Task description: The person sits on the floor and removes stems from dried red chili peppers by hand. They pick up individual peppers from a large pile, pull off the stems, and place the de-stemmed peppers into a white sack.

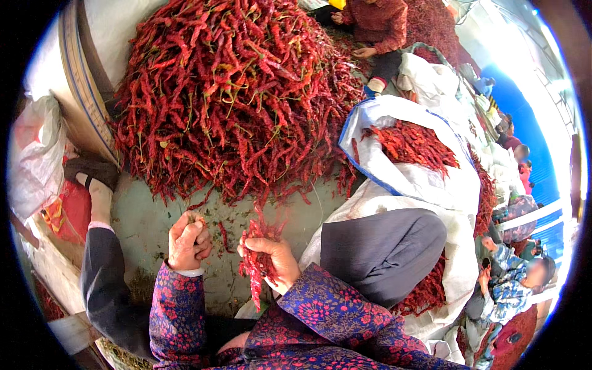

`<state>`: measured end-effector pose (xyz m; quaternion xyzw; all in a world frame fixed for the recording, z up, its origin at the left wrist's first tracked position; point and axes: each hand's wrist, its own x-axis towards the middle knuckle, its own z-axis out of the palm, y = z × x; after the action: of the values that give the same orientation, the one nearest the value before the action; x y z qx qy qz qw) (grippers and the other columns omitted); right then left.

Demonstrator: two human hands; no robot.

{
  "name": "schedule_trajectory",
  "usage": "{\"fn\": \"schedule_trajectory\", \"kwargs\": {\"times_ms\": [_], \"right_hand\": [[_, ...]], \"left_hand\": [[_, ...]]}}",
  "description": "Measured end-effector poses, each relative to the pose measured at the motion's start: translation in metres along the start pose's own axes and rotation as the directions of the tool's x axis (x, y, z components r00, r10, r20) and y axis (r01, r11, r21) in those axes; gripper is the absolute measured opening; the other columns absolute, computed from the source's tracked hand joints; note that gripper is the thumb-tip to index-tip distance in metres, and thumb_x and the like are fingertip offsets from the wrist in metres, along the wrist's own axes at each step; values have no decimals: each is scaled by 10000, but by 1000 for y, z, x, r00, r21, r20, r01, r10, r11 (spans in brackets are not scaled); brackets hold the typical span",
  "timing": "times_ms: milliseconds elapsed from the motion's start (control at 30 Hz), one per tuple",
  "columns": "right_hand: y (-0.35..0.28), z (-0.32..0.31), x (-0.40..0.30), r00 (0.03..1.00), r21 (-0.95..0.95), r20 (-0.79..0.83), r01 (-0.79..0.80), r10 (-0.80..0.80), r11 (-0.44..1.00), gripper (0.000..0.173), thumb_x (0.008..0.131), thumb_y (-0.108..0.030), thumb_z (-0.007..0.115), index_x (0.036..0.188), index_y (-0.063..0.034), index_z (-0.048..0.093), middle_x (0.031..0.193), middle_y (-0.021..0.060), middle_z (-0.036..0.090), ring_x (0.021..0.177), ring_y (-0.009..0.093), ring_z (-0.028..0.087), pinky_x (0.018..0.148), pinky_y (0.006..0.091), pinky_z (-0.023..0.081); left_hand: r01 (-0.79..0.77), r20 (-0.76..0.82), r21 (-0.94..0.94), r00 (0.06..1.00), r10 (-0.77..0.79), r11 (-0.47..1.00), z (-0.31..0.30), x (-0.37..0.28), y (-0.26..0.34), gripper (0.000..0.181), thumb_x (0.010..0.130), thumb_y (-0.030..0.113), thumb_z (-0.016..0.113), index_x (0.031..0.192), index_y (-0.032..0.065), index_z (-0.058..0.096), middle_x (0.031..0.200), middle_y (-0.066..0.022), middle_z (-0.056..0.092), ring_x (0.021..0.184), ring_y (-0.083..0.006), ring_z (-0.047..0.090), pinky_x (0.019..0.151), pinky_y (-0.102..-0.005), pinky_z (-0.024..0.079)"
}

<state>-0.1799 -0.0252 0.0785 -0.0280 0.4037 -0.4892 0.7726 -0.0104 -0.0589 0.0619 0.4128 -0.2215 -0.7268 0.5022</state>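
My right hand point(273, 259) is closed around a bunch of dried red chili peppers point(255, 268), the thumb lying across them and tips hanging below. To its left, my left hand point(189, 240) is curled with thumb against fingers; a small bit shows at the fingertips, too small to name for certain. Both hands are over the grey-green floor point(152, 222), in front of a large heap of dried red chilies point(236, 101), many with pale stems. One loose chili point(224, 237) lies on the floor between the hands.
At the right, a white woven sack point(416, 185) with blue edging holds chilies, beside my bent knee point(384, 249). A person point(379, 27) sits behind the heap. More people and sacks line the far right. A curved board point(81, 78) and a plastic bag point(39, 152) are at left.
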Motion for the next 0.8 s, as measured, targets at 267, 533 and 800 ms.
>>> {"fn": "schedule_trajectory", "kwargs": {"times_ms": [267,533,800], "right_hand": [[-131,55,-79,906,-412,240,421,-350,808,279,626,21,633,883,-6,528,767,73,591,667,144,571,613,285,462],[-296,-20,-101,404,-195,907,147,-121,-970,309,518,-4,601,810,-45,508,742,86,555,650,249,556,556,326,456],[-397,-182,-76,742,-702,288,-266,-605,-661,843,659,-316,626,1301,-12,173,1319,221,212,1207,325,251,1003,378,190]], "left_hand": [[-309,-49,289,941,336,906,13,-8,18,66,807,131,435,810,66,418,533,32,333,402,-32,256,357,-191,225],[-779,409,626,353,842,23,126,33,41,59,739,48,487,797,41,483,574,-64,503,429,-138,460,413,-267,412],[-810,800,574,586,129,120,286,171,-98,724,746,205,568,1308,47,140,1301,-219,223,1206,-357,233,995,-386,223]]}}
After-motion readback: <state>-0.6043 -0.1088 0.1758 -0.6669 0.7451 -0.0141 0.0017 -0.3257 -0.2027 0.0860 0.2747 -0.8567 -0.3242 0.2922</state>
